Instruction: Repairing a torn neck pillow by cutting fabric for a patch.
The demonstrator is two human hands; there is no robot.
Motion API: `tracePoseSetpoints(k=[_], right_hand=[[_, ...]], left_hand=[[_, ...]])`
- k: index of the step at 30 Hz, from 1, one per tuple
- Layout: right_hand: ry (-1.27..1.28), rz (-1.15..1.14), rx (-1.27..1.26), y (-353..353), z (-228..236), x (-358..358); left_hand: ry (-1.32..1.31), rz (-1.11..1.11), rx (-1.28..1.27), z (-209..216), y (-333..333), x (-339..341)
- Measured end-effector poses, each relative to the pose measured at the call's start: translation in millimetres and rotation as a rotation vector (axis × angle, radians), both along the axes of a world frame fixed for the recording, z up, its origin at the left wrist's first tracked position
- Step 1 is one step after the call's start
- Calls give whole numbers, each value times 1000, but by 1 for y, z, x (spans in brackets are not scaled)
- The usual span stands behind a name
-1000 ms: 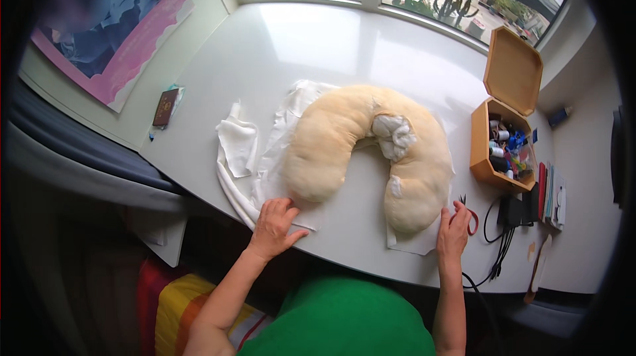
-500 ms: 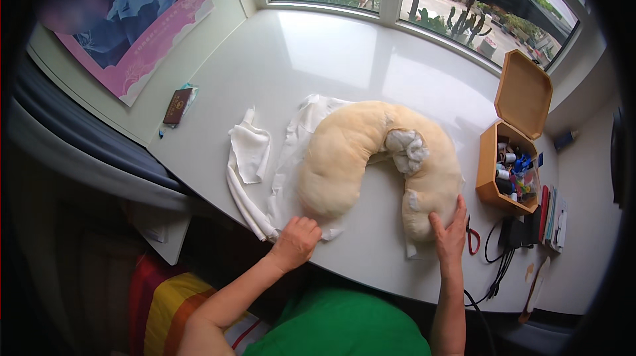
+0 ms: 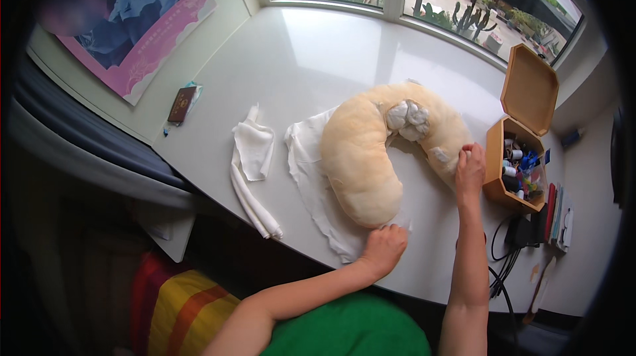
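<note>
A plump, cream U-shaped cushion (image 3: 358, 151) lies on the table, its curve toward the window. Grey-white stuffing (image 3: 408, 120) bulges from a gap in its inner edge, and a smaller pale patch shows near the right end. Under its left half spreads a thin white cloth (image 3: 308, 157) with ragged edges. My left hand (image 3: 385, 250) is closed against the tip of the left end, beside the cloth; what its fingers pinch is hidden. My right hand (image 3: 470, 167) has closed on the outer side of the right end and hides part of it.
Folded white fabric (image 3: 253, 151) lies at the left. An open wooden sewing box (image 3: 497, 157) with thread spools stands close to my right hand. Black cables (image 3: 507, 270) and upright booklets (image 3: 560, 217) are at the right. A small brown booklet (image 3: 179, 105) rests by the left wall.
The cushion has turned counterclockwise: its left end moved right, its right end away from me. Both hands moved with those ends, and my right hand went from spread to closed.
</note>
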State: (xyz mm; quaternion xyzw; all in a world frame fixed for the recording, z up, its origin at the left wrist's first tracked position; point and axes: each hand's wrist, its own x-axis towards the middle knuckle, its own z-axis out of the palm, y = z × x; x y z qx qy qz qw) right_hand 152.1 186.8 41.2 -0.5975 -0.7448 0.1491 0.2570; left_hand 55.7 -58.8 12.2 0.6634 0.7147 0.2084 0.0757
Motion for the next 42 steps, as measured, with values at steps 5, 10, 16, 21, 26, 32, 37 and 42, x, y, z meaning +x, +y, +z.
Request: tracePoseSetpoints(k=[5,10,16,21,26,32,37,42], right_hand=[[184,378,217,-47,23,-53],[2,721,-15,-151,35,-67],[181,412,-2,-145,35,-18],[91,302,27,-163,24,13],[-3,539,-50,-216,22,-14],[-72,481,36,-198,-1,-15],[-32,454,143,-172,-13,-8],[-15,277,58,-156,8,35]], left_hand=[[-16,63,-38,-9,34,14],[-367,8,178,-26,13,12],[-249,67,187,55,-21,-107],[2,200,302,69,64,-195],[78,89,138,46,122,-205],[-62,196,78,28,117,-196],[-20,389,42,31,98,-175],[-1,702,8,30,65,-153]])
